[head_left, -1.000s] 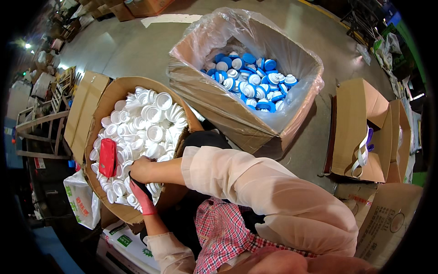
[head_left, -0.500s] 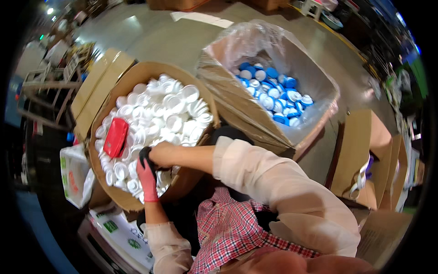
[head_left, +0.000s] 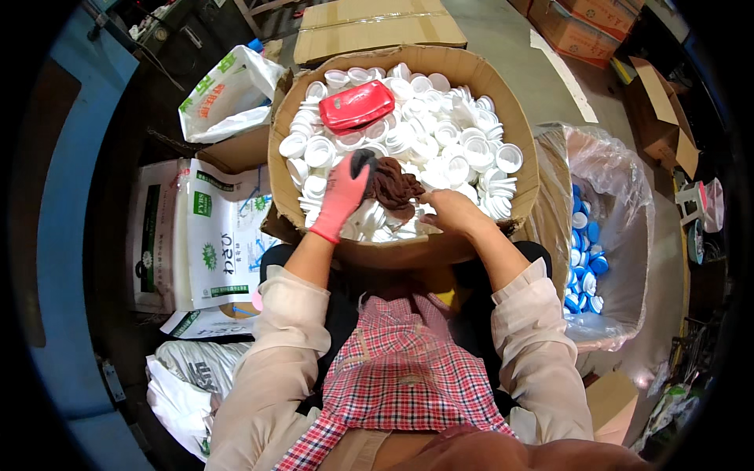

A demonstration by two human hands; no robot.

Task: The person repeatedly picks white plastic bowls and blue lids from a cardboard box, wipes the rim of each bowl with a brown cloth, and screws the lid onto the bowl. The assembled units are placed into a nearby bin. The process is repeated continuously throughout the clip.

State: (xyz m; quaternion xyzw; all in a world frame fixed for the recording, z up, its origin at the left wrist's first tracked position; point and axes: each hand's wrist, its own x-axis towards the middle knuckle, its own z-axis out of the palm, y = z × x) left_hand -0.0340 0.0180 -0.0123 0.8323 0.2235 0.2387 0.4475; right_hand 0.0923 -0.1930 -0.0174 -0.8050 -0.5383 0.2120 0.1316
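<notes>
My left hand (head_left: 345,192) wears a pink glove with dark fingertips and is closed on the edge of a crumpled brown cloth (head_left: 395,187). On the cloth's other side is my bare right hand (head_left: 455,210), with its fingers bent in and pinching the edge. Both hands are over the near part of a big cardboard box (head_left: 522,169) filled with white plastic caps (head_left: 463,149). A red pouch (head_left: 357,107) rests on the caps, beyond my left hand. Some caps beneath the cloth and hands are hidden.
At the right stands a plastic-lined box (head_left: 620,235) holding blue and white caps (head_left: 585,263). White printed sacks (head_left: 228,235) and a white plastic bag (head_left: 232,94) lie to the left. A flat carton (head_left: 381,30) sits beyond the box of white caps.
My view has swung left, bringing the box of white caps to the middle. My hands, together before, have moved apart, and the brown cloth now shows between them.
</notes>
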